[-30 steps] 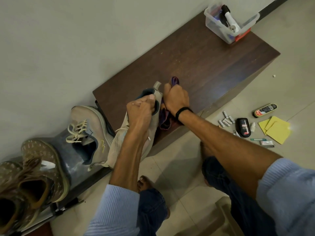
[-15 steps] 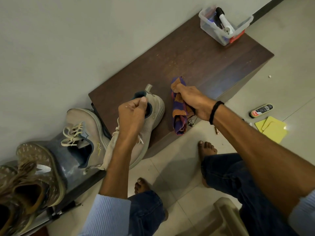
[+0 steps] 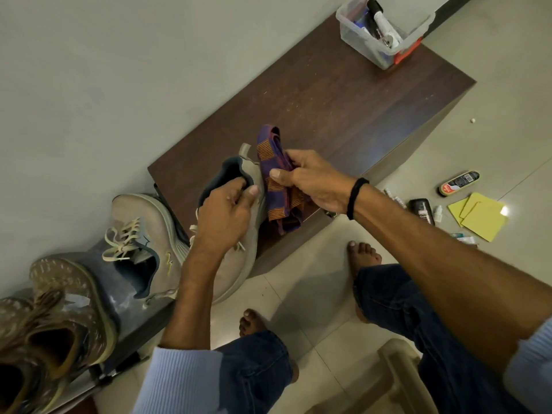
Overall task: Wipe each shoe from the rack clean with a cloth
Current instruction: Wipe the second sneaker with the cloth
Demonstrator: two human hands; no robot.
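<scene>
Your left hand point(image 3: 227, 210) grips the shoe point(image 3: 236, 276) at its heel collar, fingers curled into the opening and thumb on the outside. The shoe is tilted, with its heel over the near left corner of the surface point(image 3: 343, 109) and its toe past the surface's edge, above the floor. Your right hand point(image 3: 313, 182) pinches the bunched cloth point(image 3: 277, 186) between thumb and curled fingers. The cloth lies against the side of the shoe's heel, over the surface's near edge. A clear bin point(image 3: 358, 44) stands at the far end of the surface. Left of the surface, a second shoe point(image 3: 143, 234) lies on the rack point(image 3: 89, 264). Right of the surface, yellow sheets point(image 3: 481, 215) lie on the floor.
</scene>
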